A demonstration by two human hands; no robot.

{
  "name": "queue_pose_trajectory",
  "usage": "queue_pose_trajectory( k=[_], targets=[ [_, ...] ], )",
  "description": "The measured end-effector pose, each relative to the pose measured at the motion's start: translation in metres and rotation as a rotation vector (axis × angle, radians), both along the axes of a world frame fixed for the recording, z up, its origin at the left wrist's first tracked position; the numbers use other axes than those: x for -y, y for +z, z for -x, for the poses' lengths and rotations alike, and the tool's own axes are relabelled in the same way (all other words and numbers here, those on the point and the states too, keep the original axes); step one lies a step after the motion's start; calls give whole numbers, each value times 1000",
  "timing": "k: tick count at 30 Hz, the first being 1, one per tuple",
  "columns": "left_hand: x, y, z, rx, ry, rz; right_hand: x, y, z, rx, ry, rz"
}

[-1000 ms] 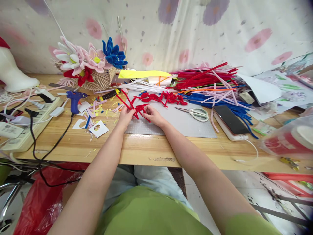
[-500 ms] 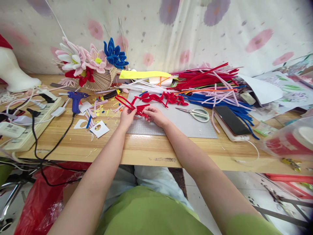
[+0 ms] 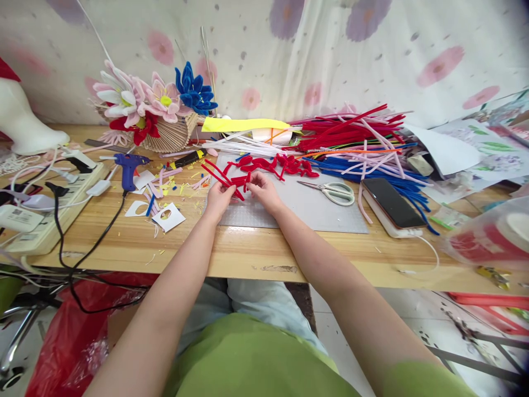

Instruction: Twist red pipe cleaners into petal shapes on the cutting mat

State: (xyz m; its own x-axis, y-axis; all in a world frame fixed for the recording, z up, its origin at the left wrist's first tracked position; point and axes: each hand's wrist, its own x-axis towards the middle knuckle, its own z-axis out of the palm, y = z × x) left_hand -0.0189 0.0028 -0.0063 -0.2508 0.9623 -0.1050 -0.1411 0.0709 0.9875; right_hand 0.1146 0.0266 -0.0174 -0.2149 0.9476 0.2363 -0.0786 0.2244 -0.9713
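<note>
Red pipe cleaners (image 3: 218, 175) are pinched in my left hand (image 3: 219, 199), their long ends sticking out toward the upper left. My right hand (image 3: 263, 190) has its fingertips closed on a short bent end of red pipe cleaner (image 3: 248, 181), just right of my left thumb. Both hands are over the near part of a grey cutting mat (image 3: 289, 212). Just beyond them lies a row of looped red pipe-cleaner pieces (image 3: 285, 166). Scissors with pale green handles (image 3: 336, 193) rest on the mat at the right.
Bundles of red (image 3: 343, 129) and blue pipe cleaners (image 3: 384, 184) lie at the back right, near a phone (image 3: 392, 203). A blue glue gun (image 3: 128, 170), paper scraps (image 3: 168, 219) and a power strip (image 3: 61, 209) are on the left. Pipe-cleaner flowers (image 3: 163, 102) stand behind.
My left hand has shifted slightly right with the red pipe cleaners. My right hand has lifted a little, and a short red end now stands up at its fingertips.
</note>
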Motion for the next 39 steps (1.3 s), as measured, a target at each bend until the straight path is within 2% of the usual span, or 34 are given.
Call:
queue_pose_trajectory(
  k=[5, 13, 18, 23, 27, 31, 39],
  targets=[
    [-2, -3, 0, 14, 15, -18, 0, -2, 1, -6, 22, -59],
    [-4, -9, 1, -29, 36, -50, 1, -7, 12, 61, -91, -114],
    [-4, -9, 1, -41, 48, -34, 5, -5, 14, 232, -157, -192],
    [-2, -3, -3, -73, 125, -50, 10, -2, 11, 483, -103, -274],
    [-1, 2, -4, 22, 181, -56, 13, 0, 9, 637, -36, -335],
    [-3, 3, 0, 133, 224, -60, 13, 2, 7, 775, -25, -390],
    [-4, 3, 1, 236, 142, -74, 16, 8, 8, 909, -17, -490]
  ],
)
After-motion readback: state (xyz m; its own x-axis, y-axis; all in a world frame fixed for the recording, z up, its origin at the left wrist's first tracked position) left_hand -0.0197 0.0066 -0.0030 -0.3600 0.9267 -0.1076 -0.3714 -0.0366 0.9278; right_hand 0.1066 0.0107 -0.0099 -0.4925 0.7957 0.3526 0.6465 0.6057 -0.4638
